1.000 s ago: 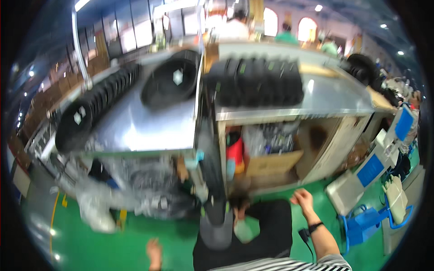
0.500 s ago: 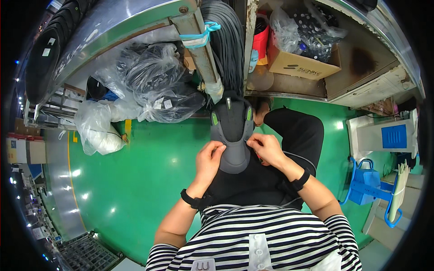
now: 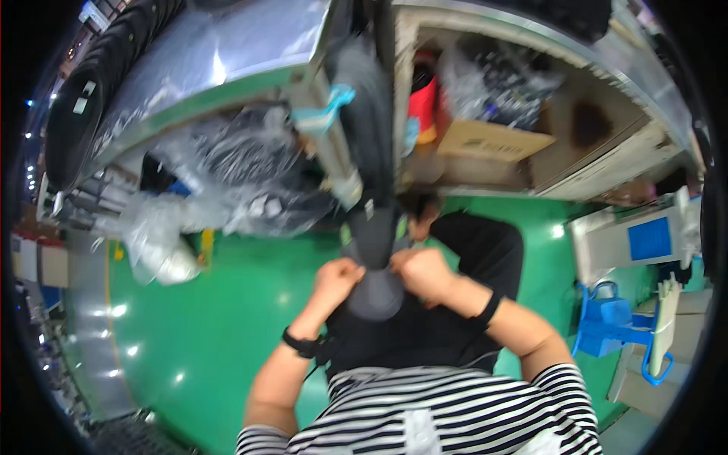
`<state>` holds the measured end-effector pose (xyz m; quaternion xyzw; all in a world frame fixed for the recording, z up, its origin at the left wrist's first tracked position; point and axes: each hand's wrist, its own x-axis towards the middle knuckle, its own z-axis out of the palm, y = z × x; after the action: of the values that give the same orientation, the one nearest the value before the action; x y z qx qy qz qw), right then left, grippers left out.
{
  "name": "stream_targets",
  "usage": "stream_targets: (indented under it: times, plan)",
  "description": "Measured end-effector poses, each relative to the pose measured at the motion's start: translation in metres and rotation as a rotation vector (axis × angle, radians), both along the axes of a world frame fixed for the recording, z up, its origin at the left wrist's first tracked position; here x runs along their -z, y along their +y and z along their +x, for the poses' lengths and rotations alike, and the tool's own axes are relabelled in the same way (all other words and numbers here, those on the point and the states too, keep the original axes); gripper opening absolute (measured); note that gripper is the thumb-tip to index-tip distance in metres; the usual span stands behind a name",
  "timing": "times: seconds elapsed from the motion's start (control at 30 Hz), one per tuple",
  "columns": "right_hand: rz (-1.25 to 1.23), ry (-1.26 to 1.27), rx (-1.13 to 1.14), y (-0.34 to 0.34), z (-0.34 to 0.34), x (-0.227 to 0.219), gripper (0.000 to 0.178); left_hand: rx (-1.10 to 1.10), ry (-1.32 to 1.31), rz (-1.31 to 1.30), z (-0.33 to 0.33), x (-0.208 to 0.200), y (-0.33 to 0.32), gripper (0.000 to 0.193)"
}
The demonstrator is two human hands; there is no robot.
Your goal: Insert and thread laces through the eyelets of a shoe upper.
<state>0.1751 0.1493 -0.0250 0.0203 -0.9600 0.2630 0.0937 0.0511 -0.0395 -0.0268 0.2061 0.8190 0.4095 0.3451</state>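
Note:
A dark grey shoe upper [image 3: 375, 296] with green side accents rests over my lap, its rounded toe toward me. My left hand [image 3: 336, 282] is closed, thumb and fingers pinching the left edge of the upper. Opposite it, my right hand [image 3: 425, 274] pinches the right edge with curled fingers. Motion blur hides the exact fingertip contact and whether a thin lace is between them. Just beyond the upper hangs a thick bundle of dark grey laces or cords [image 3: 365, 121].
A metal workbench [image 3: 250, 45] stands at the far left, with plastic-bagged dark material [image 3: 243, 155] under it. At the right, a shelf holds a cardboard box [image 3: 493, 140] and a red container [image 3: 422, 106]. A blue-framed stand [image 3: 607, 322] is on the green floor [image 3: 205, 326].
The whole view has shifted and blurred, with the scene lower and slightly left. Both hands stay at the upper's sides; my right hand is turned more, its back facing up.

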Motion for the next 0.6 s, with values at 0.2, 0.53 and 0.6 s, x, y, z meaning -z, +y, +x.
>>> stream_targets:
  times: [0.2,0.53,0.6]
  plan:
    - [0.074,0.157,-0.111,0.009,0.002,0.023,0.025,0.569,1.131,-0.102,-0.002,-0.027,-0.008,0.016]
    - [0.370,-0.019,-0.429,0.017,-0.026,-0.015,0.032,1.067,0.943,0.029,-0.027,-0.056,0.010,0.034]
    - [0.252,-0.050,-0.457,0.028,-0.028,-0.019,0.035,1.088,0.858,0.066,-0.034,-0.054,0.013,0.029]
